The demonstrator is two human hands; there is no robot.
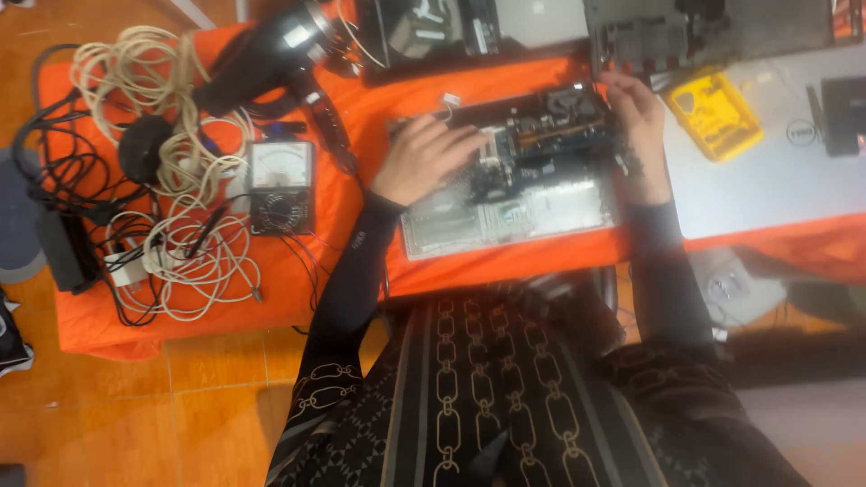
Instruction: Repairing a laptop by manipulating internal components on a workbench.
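We are working over an opened laptop base with its grey metal chassis and exposed dark circuit board (532,167), which is lying flat on the orange cloth-covered tabletop (469,271), directly in front of us. Our left hand (424,158) is resting on the left part of the board, fingers loosely curled and pressing down rather than pinching anything. Our right hand (636,122) is reaching to the far right corner of the chassis; whether its grip is closed on a part we cannot tell, since the fingertips are blurred.

A small white connector on thin wires (448,102) is sitting just beyond our left fingers. We are judging that a careless sweep could snag it, or that pressure from the palm could flex the board. To the left, a black analogue multimeter (281,185) and a tangle of cream-coloured cables (180,180) are lying near, and a trailing lead could drag them off.
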